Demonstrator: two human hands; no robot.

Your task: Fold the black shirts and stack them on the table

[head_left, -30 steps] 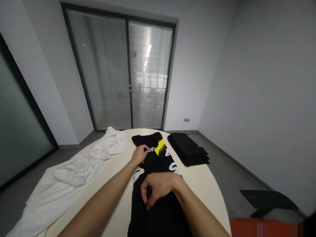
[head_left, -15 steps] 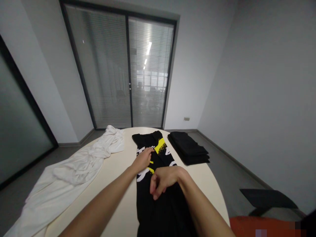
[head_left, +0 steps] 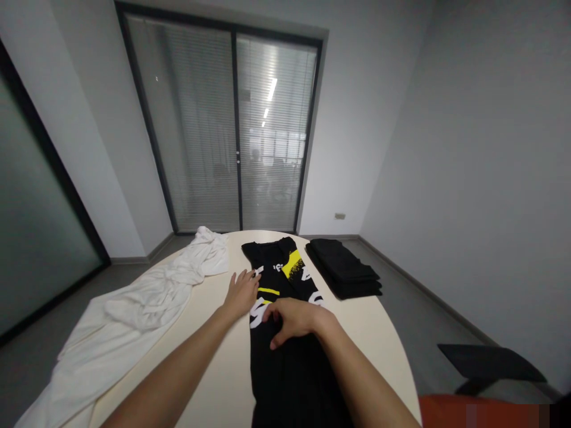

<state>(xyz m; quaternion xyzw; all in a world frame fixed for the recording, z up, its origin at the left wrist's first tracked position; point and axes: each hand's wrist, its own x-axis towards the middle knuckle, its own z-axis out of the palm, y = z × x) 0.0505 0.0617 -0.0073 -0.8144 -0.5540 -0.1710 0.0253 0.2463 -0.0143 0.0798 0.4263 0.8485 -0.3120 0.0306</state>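
A black T-shirt (head_left: 285, 368) with white lettering and yellow patches lies lengthwise on the table, its sides folded inward and its collar at the far end. My left hand (head_left: 243, 292) is at the shirt's left edge, fingers stretched out, with the fingertips over the printed part. Above the middle of the shirt is my right hand (head_left: 292, 321), its thumb and fingers apart and curved, with nothing seen between them. Whether its fingertips touch the cloth I cannot tell.
The round cream table (head_left: 214, 368) carries a crumpled white cloth (head_left: 147, 303) along its left side. A stack of folded black garments (head_left: 343, 268) sits at the right edge. Beyond that edge, lower right, stands a chair with a red seat (head_left: 482, 413).
My left hand has moved left, from the shirt's middle to its left edge, and its fingers have spread. The right hand has opened from a loose curl and shifted slightly away from me.
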